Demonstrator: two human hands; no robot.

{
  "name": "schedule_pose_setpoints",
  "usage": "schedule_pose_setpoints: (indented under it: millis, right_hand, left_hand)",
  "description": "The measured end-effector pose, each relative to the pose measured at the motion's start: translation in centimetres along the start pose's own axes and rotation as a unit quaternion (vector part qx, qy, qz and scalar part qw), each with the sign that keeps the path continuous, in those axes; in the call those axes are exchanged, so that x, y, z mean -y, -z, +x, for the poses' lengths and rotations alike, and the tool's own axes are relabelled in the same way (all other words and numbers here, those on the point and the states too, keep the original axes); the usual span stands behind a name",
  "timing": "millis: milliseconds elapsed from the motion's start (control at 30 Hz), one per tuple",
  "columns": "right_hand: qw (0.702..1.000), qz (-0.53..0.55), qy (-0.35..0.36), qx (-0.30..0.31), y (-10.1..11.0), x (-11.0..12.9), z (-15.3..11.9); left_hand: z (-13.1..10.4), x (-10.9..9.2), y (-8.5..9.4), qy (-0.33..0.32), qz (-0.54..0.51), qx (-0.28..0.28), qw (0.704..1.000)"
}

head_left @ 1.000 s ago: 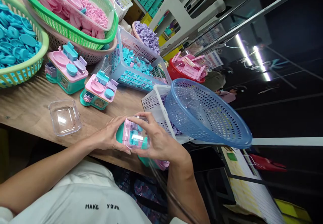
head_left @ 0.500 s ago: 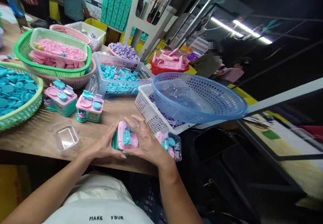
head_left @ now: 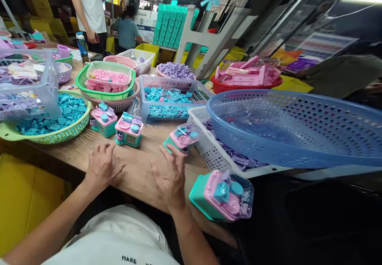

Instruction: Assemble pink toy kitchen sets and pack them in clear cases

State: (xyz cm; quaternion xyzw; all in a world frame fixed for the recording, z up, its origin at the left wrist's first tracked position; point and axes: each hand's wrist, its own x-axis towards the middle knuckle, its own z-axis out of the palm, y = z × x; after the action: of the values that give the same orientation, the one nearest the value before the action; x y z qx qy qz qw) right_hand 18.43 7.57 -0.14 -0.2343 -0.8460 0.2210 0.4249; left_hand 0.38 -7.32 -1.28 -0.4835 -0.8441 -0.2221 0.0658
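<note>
A: Where was the covered toy kitchen?

B: Just left of the blue perforated basket, on the wooden table; a white crate of purple pieces stood between them, partly behind the basket's rim; a second covered toy kitchen sat nearer the person than the basket, at the table's edge.

A: And the hands?

B: The right hand was blurred, its fingers loosely spread, close by the first one; whether the fingertips touched it I couldn't tell; the left hand, farther left of the basket, was curved over what looked like a clear plastic cover; I couldn't tell if it gripped.

A: Anything beyond the left hand?

B: Two uncovered toy kitchens, side by side, well left of the basket; pink tops, teal bases.

A: Any writing?

B: The person's white shirt read "MAKE", the next word cut off by the frame; a sheet beyond the basket carried lines too small to read.
</note>
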Motion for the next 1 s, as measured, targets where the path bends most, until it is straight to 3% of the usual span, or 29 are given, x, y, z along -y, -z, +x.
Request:
schedule_pose_setpoints:
  millis: [67, 100, 200, 267, 300, 333, 400, 467, 500, 600, 733, 867, 1000]
  right_hand:
    - [0.985, 0.122, -0.09, 0.086, -1.2, 0.6, -0.9]
    - [0.961, 0.19, -0.149, 0.134, -1.9, 0.8, -1.3]
    - [0.828, 0.406, -0.311, 0.231, -3.2, 1.3, -2.1]
    - [0.736, 0.518, -0.368, 0.233, -2.8, 1.4, -2.1]
    - [0.718, 0.544, -0.376, 0.215, -2.3, 1.3, -2.0]
    - [0.732, 0.539, -0.371, 0.19, -1.6, 1.1, -1.8]
    - [0.836, 0.419, -0.327, 0.14, 0.0, 0.4, -1.3]
    - [0.938, 0.194, -0.263, 0.111, 1.1, -0.6, -1.1]
    - [0.961, 0.085, -0.237, 0.112, 1.3, -1.1, -1.2]
    - [0.965, -0.11, -0.193, 0.141, 0.4, -2.3, -2.1]
    - [0.964, -0.156, -0.159, 0.148, -1.8, -3.0, -3.2]
    - [0.978, -0.123, -0.118, 0.117, -2.3, -3.5, -3.5]
    - [0.982, -0.112, -0.118, 0.097, -2.2, -3.8, -3.6]
  left_hand:
    - [-1.0, 1.3, 0.6, 0.02, 0.007, 0.02, 1.0]
    - [-1.4, 1.3, 0.6, 0.007, -0.023, 0.022, 0.999]
    - [-2.2, -1.5, 0.4, -0.087, -0.211, -0.01, 0.973]
    - [-2.1, -4.4, 0.3, -0.17, -0.356, -0.029, 0.918]
    - [-1.8, -5.6, 0.3, -0.21, -0.406, -0.031, 0.889]
    - [-1.2, -6.3, 0.4, -0.249, -0.432, -0.028, 0.866]
    - [0.6, -6.4, 0.9, -0.305, -0.405, -0.029, 0.861]
    - [3.4, -4.5, 1.3, -0.309, -0.299, -0.063, 0.901]
    - [5.1, -3.2, 1.4, -0.293, -0.235, -0.09, 0.922]
    - [10.5, 0.5, 1.2, -0.202, -0.093, -0.123, 0.967]
    - [15.1, 2.3, -0.1, -0.169, -0.01, -0.063, 0.984]
    - [15.5, 1.6, -0.9, -0.13, 0.04, 0.019, 0.99]
    - [14.3, 0.5, -0.5, -0.091, 0.079, 0.032, 0.992]
